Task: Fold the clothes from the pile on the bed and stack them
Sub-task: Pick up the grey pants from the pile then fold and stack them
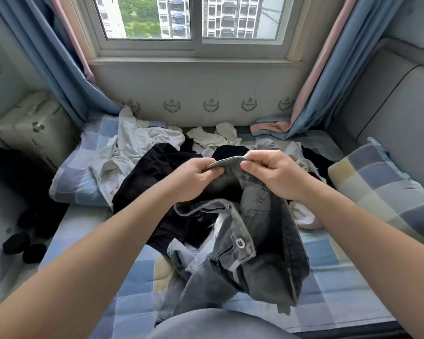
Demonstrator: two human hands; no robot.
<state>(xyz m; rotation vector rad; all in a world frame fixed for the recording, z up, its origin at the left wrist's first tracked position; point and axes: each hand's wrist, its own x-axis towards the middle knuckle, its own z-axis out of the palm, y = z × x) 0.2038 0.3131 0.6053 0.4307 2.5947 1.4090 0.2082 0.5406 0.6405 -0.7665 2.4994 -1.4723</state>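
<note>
1. The left hand [193, 177] and the right hand [272, 174] are close together above the middle of the bed, each with fingers and thumb curled, pinching one stitched edge of a pair of grey jeans [255, 253].
2. The held edge spans the short gap between the hands. The rest of the jeans hangs down towards the camera in crumpled folds, and the buttoned waistband lies open lower down.
3. The lower folds of the jeans rest on the bed [328, 277], which has a blue, cream and grey checked sheet.
4. Behind the hands lies the pile of clothes [181, 152]: a black garment [152, 172] just beneath the left hand, a white garment [137, 143] further left, and white socks [213, 138] near the wall.
5. A checked pillow [76, 177] lies at the left under the white garment, and another pillow [382, 177] lies at the right.
6. The far wall has a window [193, 20] with blue and pink curtains [46, 57] at both sides.
7. Black socks [22, 245] lie on the grey surface left of the bed.
</note>
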